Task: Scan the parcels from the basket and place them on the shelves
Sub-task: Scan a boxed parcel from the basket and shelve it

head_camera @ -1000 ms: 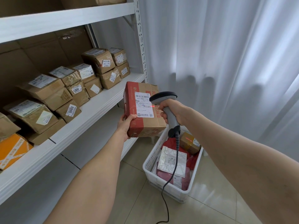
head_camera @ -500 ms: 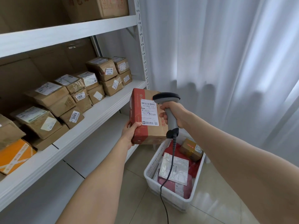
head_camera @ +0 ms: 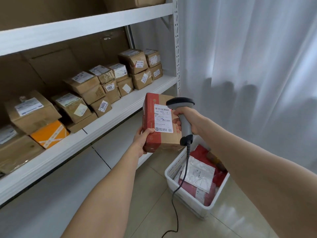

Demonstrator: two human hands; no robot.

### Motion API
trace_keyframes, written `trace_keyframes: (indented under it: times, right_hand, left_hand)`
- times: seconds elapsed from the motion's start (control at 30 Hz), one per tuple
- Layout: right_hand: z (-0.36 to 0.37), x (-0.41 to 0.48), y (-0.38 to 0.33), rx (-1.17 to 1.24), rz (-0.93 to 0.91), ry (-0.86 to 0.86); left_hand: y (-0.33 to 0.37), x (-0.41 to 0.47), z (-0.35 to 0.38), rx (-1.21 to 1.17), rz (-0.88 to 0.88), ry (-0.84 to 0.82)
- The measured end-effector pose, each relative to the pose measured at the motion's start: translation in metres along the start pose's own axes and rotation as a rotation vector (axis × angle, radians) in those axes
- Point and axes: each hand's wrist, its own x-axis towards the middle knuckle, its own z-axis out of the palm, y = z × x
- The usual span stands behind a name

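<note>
My left hand (head_camera: 143, 140) grips the lower left corner of a brown cardboard parcel with red tape (head_camera: 159, 134), held upright in front of the shelf with its white label facing me. My right hand (head_camera: 189, 119) grips the handle of a grey barcode scanner (head_camera: 182, 114), whose head sits right at the label's top edge; a red light dot shows on the label. Below, a white basket (head_camera: 188, 200) on the floor holds a silver mailer (head_camera: 199, 174) and red bags (head_camera: 199, 191).
The middle shelf (head_camera: 106, 124) carries several labelled cardboard boxes (head_camera: 82, 90) and an orange box (head_camera: 49, 133), with a bare strip along its front edge. Below it lies a lower shelf (head_camera: 56, 186). A white curtain (head_camera: 248, 66) hangs at the right. The scanner cable (head_camera: 176, 203) trails to the tiled floor.
The parcel and scanner have stayed together while my view shifted; the red scan light went out half a second ago and shows again on the label now.
</note>
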Motion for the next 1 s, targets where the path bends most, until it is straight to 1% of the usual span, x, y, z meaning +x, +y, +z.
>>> trace_keyframes:
  times: [0.1,0.27,0.5,0.67,0.77,0.87,1.0]
  right_hand:
    - [0.009,0.004,0.015,-0.059,0.038,-0.037]
    - [0.026,0.014,0.044,-0.068,0.12,-0.052]
    - [0.066,0.023,0.076,-0.04,0.187,-0.11]
    - [0.105,0.031,0.098,-0.011,0.268,-0.138]
    - [0.133,0.039,0.114,-0.054,0.287,-0.157]
    - [0.164,0.046,0.133,-0.092,0.296,-0.194]
    - [0.211,0.052,0.164,-0.107,0.355,-0.243]
  left_hand:
    - [-0.012,-0.012,-0.011,-0.013,-0.084,0.032]
    - [-0.039,-0.031,-0.032,-0.06,-0.239,0.099]
    - [-0.076,-0.044,-0.072,-0.135,-0.37,0.217]
    - [-0.096,-0.051,-0.107,-0.19,-0.419,0.298]
    - [-0.106,-0.057,-0.134,-0.224,-0.429,0.356]
    - [-0.119,-0.065,-0.166,-0.268,-0.443,0.416]
    - [-0.137,-0.078,-0.217,-0.321,-0.461,0.491]
